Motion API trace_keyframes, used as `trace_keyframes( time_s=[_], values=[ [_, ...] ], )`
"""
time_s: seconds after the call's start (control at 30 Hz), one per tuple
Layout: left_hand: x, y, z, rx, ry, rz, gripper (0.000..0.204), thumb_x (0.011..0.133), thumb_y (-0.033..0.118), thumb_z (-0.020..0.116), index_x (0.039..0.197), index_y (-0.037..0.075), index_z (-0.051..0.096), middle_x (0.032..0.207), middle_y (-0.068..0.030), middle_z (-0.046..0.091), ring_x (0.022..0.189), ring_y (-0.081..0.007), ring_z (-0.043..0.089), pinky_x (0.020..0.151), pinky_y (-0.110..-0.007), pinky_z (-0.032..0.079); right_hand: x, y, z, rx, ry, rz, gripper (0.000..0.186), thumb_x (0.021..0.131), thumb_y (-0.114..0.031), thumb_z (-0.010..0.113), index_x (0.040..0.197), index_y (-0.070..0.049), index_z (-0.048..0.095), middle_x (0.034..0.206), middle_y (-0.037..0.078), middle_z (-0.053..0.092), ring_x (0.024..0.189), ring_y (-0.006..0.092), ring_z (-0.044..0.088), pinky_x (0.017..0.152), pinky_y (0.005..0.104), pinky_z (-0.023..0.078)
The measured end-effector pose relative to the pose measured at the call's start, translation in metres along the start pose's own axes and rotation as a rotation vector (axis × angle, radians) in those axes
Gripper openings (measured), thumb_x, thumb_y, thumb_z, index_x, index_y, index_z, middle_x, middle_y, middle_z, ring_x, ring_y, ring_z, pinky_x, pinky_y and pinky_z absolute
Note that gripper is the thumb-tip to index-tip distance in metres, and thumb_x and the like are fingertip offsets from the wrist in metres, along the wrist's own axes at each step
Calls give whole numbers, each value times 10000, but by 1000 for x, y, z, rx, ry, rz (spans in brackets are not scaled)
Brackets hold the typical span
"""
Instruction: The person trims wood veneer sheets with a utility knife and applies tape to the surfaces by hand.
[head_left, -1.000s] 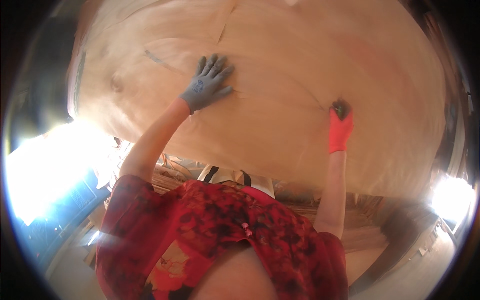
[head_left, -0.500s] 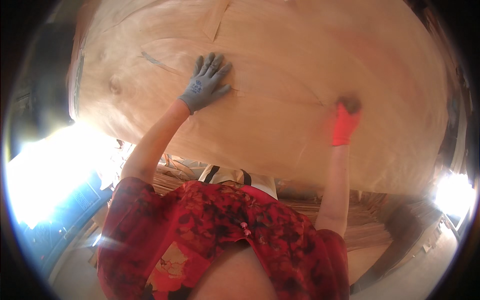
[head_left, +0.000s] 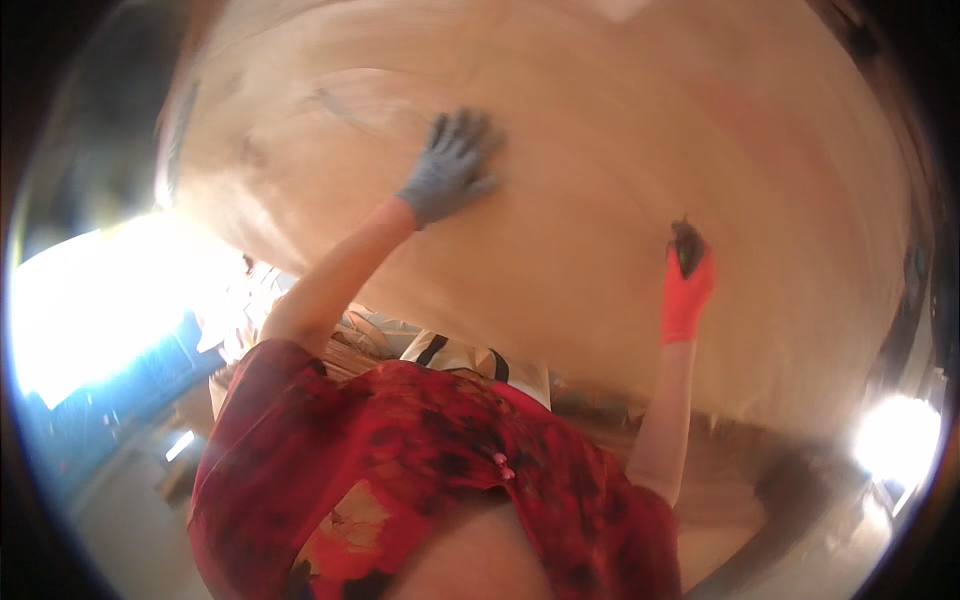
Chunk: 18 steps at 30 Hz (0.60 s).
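Observation:
My left hand (head_left: 446,170), in a grey glove, lies with its fingers spread on the large pale wooden veneer sheet (head_left: 580,150), which has cracks and knots. My right hand (head_left: 688,280), in a red glove with dark fingertips, is closed against the sheet, lower and to the right; whatever it may grip is too small and blurred to make out. A thin crack line runs up and left from near the right hand. The whole view is slightly smeared by motion.
Under the sheet's near edge lie scraps and stacked thin wood (head_left: 360,335), and a light cloth with dark straps (head_left: 425,348). A blue surface (head_left: 110,400) stands at the left beside a very bright opening. Another bright light (head_left: 895,435) shows at the lower right.
My left hand and arm have shifted rightward in the picture. My right hand moved a little right and up, then down. The whole view has shifted slightly and become blurrier.

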<state>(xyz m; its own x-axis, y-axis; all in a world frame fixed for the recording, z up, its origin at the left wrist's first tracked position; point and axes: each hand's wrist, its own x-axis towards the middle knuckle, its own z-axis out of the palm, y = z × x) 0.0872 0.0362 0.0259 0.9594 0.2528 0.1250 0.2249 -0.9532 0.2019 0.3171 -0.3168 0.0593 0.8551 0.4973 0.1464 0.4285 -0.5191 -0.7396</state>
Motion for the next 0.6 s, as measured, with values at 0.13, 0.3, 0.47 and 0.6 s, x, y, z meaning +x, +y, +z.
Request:
trace_keyframes(
  time_s=[0.13,0.3,0.47,0.6],
  values=[
    [6,3,2,21,-38,-14,697,999,531,507,1570,158,363,1651,-216,242,1543,-442,146,1239,-598,65,-10,-42,26,-209,-168,-190,365,940,-101,666,1300,-71,615,1332,77,644,1275,303,551,1024,426,450],
    [-2,0,3,-3,-37,-109,715,1005,552,483,1580,154,335,1660,-214,213,1544,-444,133,1242,-596,66,0,-65,66,-369,-303,-418,429,933,-100,670,1350,-74,570,1429,72,592,1363,323,487,1077,468,378],
    [-10,-22,-5,28,-27,-408,749,1016,565,440,1589,106,293,1665,-222,189,1554,-428,93,1256,-560,37,-8,-59,84,-439,-356,-434,443,930,-112,648,1363,-67,567,1432,104,589,1380,356,469,1101,490,363],
    [-22,-27,4,-9,-27,-467,755,1026,556,420,1602,97,251,1668,-225,177,1558,-423,69,1262,-537,23,-16,-43,86,-485,-337,-466,450,939,-128,638,1377,-69,550,1427,96,596,1368,354,481,1094,488,371]
  ],
)
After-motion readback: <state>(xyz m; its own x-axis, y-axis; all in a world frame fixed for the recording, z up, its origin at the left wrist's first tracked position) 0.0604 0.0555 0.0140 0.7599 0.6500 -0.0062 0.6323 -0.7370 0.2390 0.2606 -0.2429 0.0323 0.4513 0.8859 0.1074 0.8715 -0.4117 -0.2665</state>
